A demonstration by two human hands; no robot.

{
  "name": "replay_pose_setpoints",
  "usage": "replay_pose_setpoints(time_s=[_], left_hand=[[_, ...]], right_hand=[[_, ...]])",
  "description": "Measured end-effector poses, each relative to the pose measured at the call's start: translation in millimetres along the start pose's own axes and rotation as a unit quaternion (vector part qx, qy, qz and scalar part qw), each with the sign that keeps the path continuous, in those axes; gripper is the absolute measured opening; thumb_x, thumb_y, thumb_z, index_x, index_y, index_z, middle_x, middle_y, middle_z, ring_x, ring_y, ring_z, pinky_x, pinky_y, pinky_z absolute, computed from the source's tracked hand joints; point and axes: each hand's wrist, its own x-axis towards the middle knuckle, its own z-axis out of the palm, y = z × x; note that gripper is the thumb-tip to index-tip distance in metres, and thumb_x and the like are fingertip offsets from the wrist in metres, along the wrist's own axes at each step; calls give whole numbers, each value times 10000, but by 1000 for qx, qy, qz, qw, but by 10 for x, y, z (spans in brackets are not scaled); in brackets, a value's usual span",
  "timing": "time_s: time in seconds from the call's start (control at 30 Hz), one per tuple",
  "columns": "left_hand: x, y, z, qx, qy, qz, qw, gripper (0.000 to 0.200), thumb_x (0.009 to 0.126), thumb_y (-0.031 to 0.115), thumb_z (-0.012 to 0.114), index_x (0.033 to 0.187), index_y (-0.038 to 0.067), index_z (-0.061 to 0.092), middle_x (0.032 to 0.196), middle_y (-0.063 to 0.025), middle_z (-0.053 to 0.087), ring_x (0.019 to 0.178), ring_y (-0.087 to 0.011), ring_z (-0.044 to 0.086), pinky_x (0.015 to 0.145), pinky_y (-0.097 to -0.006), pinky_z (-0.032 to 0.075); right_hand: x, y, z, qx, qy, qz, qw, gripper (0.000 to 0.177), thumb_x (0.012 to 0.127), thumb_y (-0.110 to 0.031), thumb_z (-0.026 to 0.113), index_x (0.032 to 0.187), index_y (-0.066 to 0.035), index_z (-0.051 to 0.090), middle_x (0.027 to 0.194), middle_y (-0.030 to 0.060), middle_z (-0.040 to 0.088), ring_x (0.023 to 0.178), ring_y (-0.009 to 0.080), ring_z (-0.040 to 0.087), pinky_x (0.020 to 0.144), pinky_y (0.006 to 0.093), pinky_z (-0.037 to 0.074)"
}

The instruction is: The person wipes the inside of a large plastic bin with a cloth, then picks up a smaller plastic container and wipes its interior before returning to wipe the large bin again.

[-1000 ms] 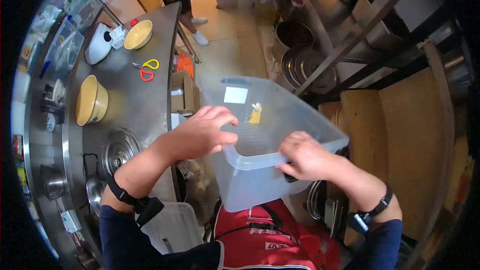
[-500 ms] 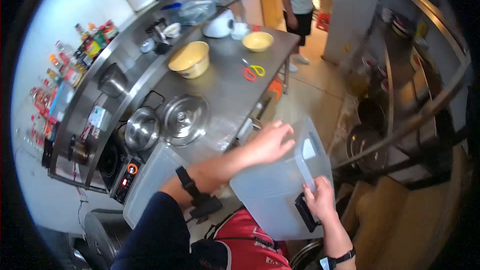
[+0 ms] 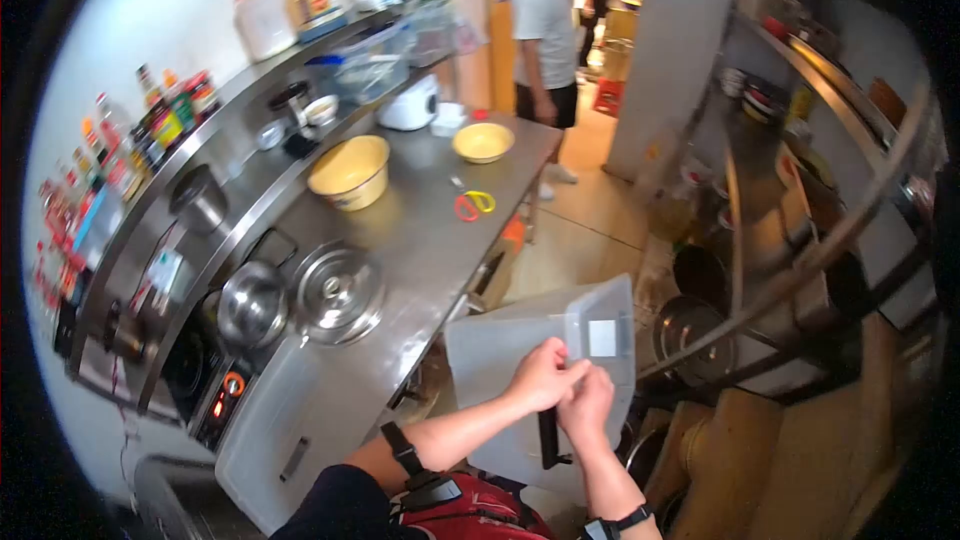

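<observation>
A large translucent plastic box (image 3: 500, 345) is tilted in front of me, with a white label (image 3: 602, 338) on one face and a black handle latch (image 3: 550, 435). My left hand (image 3: 546, 376) is closed in a pinch over the box's near edge, below the label. My right hand (image 3: 587, 406) meets it there, fingers also closed. Whatever lies between the fingers is too small or hidden to make out. A translucent lid (image 3: 262, 440) lies at the counter's near end, to the left of my left arm.
The steel counter (image 3: 415, 230) holds a silver lid (image 3: 338, 292), a metal pan (image 3: 253, 303), two yellow basins (image 3: 349, 172), scissors (image 3: 474, 204) and a cooktop (image 3: 215, 405). Bottles line the left shelf. A person (image 3: 543, 50) stands by the doorway. Metal racks (image 3: 790, 250) stand at right.
My left hand has gone from spread above the box to pinched beside my right hand. My right hand has shifted left along the box, and the box has turned somewhat. The view has tilted up.
</observation>
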Motion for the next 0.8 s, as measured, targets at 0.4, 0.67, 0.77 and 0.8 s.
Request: replay_pose_setpoints(time_s=[0.4,0.67,0.77,0.8], left_hand=[[401,74,56,63,56,47,995,399,770,318,747,814,-7,520,750,-177,623,698,-311,612,668,-404,486],[658,50,-48,77,48,69,993,396,760,355,743,818,23,535,747,-159,634,750,-359,629,679,-441,489],[788,85,-102,89,63,79,991,380,764,344,741,804,30,532,747,-154,638,739,-358,632,668,-437,490],[844,24,-101,75,62,72,993,365,768,332,735,802,29,534,739,-151,637,741,-357,633,669,-439,491]], right_hand=[[197,-149,78,-27,-10,46,999,235,725,-164,678,850,-5,559,815,167,585,843,382,551,775,480,405],[-530,710,-606,44,-43,168,984,300,826,-249,684,964,16,662,971,190,646,890,313,633,817,381,498],[-1298,1321,-720,50,-11,296,954,337,915,-322,608,1046,-17,668,885,126,697,774,183,633,739,322,510],[-1453,1141,-875,47,-23,375,926,335,912,-310,606,1031,-3,667,897,125,696,823,200,628,779,324,498]])
